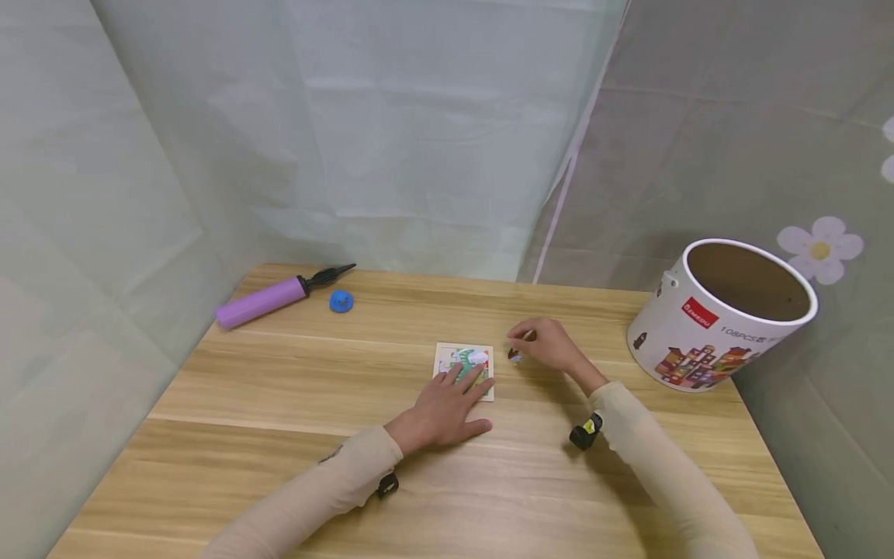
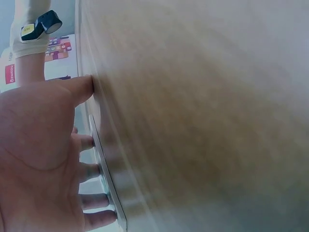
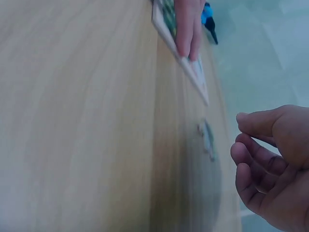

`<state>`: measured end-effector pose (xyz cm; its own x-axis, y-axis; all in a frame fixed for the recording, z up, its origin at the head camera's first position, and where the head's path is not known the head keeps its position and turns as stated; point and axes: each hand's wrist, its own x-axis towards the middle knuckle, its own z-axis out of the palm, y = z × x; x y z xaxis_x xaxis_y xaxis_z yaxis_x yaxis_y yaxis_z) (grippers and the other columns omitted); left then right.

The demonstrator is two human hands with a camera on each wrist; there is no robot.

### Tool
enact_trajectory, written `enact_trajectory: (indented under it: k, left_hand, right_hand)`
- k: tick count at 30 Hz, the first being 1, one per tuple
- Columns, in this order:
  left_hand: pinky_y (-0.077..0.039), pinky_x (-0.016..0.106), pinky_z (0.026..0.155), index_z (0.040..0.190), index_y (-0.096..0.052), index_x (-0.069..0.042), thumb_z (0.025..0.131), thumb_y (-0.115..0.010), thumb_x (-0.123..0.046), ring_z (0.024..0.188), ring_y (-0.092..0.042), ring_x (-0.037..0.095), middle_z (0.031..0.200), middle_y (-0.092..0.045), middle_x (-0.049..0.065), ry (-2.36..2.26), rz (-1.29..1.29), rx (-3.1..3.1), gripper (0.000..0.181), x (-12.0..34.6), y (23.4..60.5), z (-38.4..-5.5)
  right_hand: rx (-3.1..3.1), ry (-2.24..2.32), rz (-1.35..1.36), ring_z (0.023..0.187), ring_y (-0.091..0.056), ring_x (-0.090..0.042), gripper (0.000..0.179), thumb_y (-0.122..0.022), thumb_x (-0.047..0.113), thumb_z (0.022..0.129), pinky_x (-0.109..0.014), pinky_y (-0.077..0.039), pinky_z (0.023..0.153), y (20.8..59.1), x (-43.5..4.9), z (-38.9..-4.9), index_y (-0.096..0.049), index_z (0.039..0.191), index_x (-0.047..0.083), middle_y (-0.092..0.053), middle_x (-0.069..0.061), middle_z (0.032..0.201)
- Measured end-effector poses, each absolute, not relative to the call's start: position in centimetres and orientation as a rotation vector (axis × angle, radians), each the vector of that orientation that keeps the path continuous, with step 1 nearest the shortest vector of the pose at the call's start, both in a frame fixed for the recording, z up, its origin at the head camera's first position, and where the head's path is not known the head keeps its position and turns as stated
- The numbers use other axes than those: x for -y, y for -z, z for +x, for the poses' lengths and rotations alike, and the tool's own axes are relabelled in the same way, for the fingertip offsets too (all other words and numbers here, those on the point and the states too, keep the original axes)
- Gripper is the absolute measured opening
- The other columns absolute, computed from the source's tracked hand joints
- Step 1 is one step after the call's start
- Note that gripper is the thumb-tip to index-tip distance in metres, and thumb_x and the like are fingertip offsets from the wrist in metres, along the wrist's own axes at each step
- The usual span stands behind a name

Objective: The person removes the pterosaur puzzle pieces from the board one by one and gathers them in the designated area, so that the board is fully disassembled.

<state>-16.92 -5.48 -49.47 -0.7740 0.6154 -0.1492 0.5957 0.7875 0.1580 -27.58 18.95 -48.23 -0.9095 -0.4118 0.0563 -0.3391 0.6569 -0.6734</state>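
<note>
My left hand (image 1: 447,407) rests with spread, straight fingers on a small square jigsaw puzzle (image 1: 490,390) with a pale frame and a green dinosaur-like picture. The left wrist view shows the fingertips on the puzzle's thin edge (image 2: 105,166) and the thumb beside it on the table. To the right, my right hand (image 3: 275,164) is bent over a small puzzle piece (image 3: 206,139), with its fingers loosely curled. In the right wrist view the piece lies on the table, apart from the fingers, and nothing shows between thumb and forefinger.
A large white bucket (image 1: 656,341) with printed blocks stands at the table's right edge. Far left lie a purple hand pump (image 1: 261,303) with a black nozzle and a small blue rubber duck (image 1: 341,301). Cloth-covered walls (image 1: 419,140) enclose the wooden table (image 1: 293,396).
</note>
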Motion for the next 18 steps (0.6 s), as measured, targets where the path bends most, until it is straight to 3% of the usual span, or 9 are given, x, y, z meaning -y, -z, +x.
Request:
enact_trajectory:
  k: [7, 11, 18]
  left_hand:
    - [-0.026, 0.056, 0.122, 0.162, -0.032, -0.020, 0.102, -0.047, -0.061, 0.153, -0.026, 0.038, 0.170, -0.022, 0.008, -0.143, 0.972, -2.793, 0.075, 5.4, 49.5, -17.0]
    - [-0.026, 0.050, 0.123, 0.163, -0.028, -0.013, 0.103, -0.046, -0.060, 0.154, -0.025, 0.034, 0.170, -0.019, 0.009, -0.145, 0.973, -2.779, 0.079, 5.3, 49.7, -17.0]
    - [-0.026, 0.047, 0.124, 0.162, -0.024, -0.004, 0.104, -0.045, -0.059, 0.154, -0.024, 0.033, 0.170, -0.018, 0.011, -0.135, 0.973, -2.778, 0.083, 5.3, 49.8, -17.0]
  right_hand:
    - [-2.669, 1.176, -0.682, 0.074, -0.074, -0.023, 0.021, -0.071, 0.013, 0.097, -0.029, -0.058, 0.060, 47.7, -17.0, -27.5, -0.076, 0.114, 0.001, -0.075, -0.010, 0.100]
    - [-2.674, 1.163, -0.720, 0.079, -0.073, -0.021, 0.021, -0.072, 0.014, 0.096, -0.029, -0.058, 0.059, 47.7, -15.9, -27.5, -0.076, 0.114, 0.003, -0.075, -0.008, 0.099]
    - [-2.704, 1.085, -0.843, 0.087, -0.072, -0.017, 0.019, -0.075, 0.016, 0.094, -0.032, -0.059, 0.074, 48.1, -13.9, -27.9, -0.079, 0.109, 0.006, -0.077, -0.003, 0.097]
